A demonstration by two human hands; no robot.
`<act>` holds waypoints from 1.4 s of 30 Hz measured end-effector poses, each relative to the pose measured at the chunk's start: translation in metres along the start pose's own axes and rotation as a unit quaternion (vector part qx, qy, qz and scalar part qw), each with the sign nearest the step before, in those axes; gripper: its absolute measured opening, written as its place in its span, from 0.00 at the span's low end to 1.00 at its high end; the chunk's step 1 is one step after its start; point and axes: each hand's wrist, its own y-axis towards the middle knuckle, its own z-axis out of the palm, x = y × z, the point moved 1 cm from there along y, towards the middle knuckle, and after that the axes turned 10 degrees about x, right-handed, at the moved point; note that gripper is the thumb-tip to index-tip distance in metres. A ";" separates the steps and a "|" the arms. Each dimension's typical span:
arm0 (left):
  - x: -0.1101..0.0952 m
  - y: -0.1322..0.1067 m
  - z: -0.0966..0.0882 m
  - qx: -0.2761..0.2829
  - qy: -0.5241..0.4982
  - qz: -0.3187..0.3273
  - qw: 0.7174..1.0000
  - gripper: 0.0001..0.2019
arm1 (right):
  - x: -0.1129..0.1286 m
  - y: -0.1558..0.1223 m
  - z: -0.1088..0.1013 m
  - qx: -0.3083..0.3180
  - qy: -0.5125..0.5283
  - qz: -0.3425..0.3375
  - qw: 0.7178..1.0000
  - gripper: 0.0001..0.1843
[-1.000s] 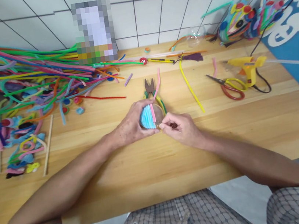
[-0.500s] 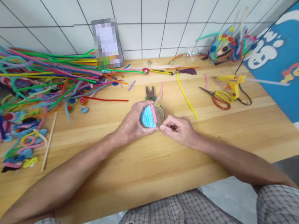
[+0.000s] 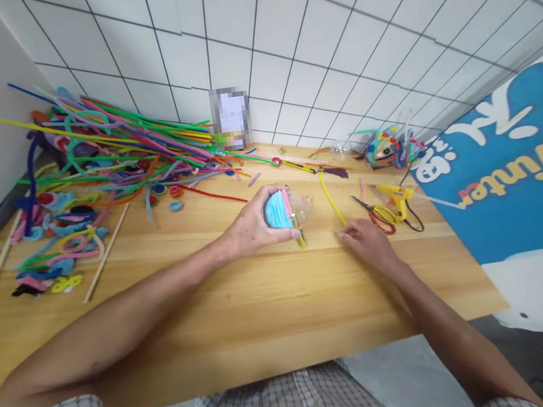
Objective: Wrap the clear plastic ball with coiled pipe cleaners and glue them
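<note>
A: What does the left hand (image 3: 248,227) have?

B: A clear ball (image 3: 300,209), held between thumb and fingers over the middle of the table (image 3: 276,310). Its left part is covered in blue strips (image 3: 277,211), with a pink strip (image 3: 287,202) beside them; its right part is see-through

A: And the right hand (image 3: 371,243)?

B: To the right of the ball and apart from it, fingers drawn close together. I cannot tell whether they pinch anything. The tips are by the near end of a yellow strip (image 3: 330,200)

A: What lies around them?

B: A green-and-yellow handle (image 3: 302,241) shows just on the near side of the ball. Scissors lie right of the yellow strip, their pivot (image 3: 373,210) near the right hand, and a yellow glue gun (image 3: 400,196) is just beside them

A: Farther out?

B: A heap of coloured strips (image 3: 151,136) at the far left, a wooden stick (image 3: 107,253) on its near side, and a decorated figure (image 3: 382,149) at the far right
</note>
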 end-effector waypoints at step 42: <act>0.008 -0.012 0.002 0.017 0.150 0.054 0.987 0.53 | 0.114 0.074 0.019 0.102 0.160 -0.273 0.943 0.26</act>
